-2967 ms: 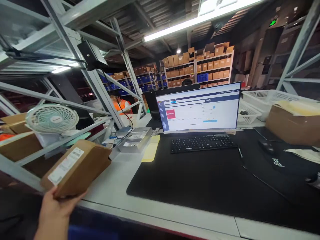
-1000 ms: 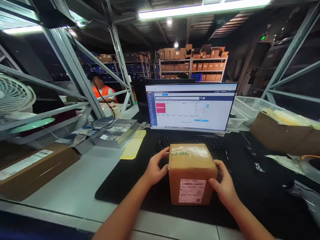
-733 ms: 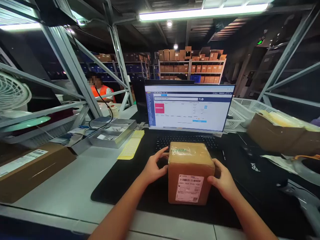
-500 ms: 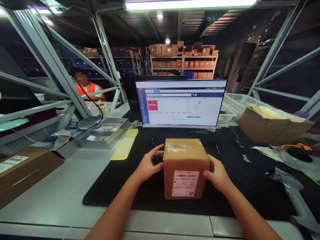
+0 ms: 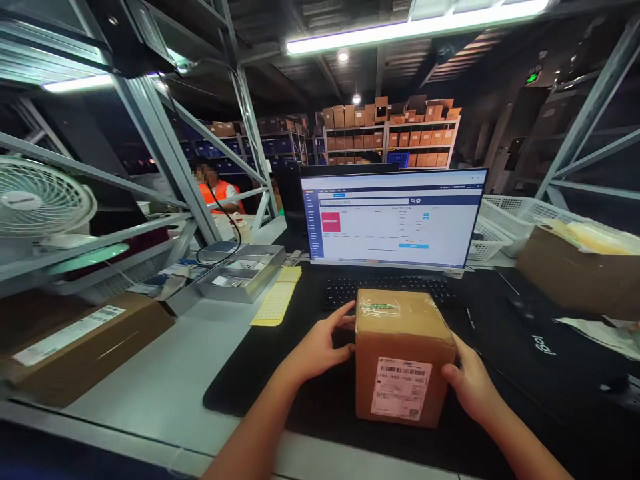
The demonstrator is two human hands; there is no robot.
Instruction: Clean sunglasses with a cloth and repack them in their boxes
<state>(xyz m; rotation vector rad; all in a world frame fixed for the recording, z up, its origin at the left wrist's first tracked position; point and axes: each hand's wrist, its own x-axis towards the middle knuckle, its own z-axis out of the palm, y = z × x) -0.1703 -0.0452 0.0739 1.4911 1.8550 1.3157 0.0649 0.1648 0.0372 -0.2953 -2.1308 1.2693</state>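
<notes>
A brown cardboard box with a white barcode label on its near face and clear tape on top stands on the black desk mat, in front of the keyboard. My left hand presses against its left side with the fingers curled round the back edge. My right hand holds its right side. Both hands grip the box between them.
A lit monitor stands behind the keyboard. A long labelled carton lies at the left, by a metal tray, yellow sheets and a fan. An open carton and white baskets sit right. A person in an orange vest is behind the rack.
Three seconds ago my left hand held the long carton at the left; it now lies on the table. Both hands have since stayed on the square box; only the view has shifted.
</notes>
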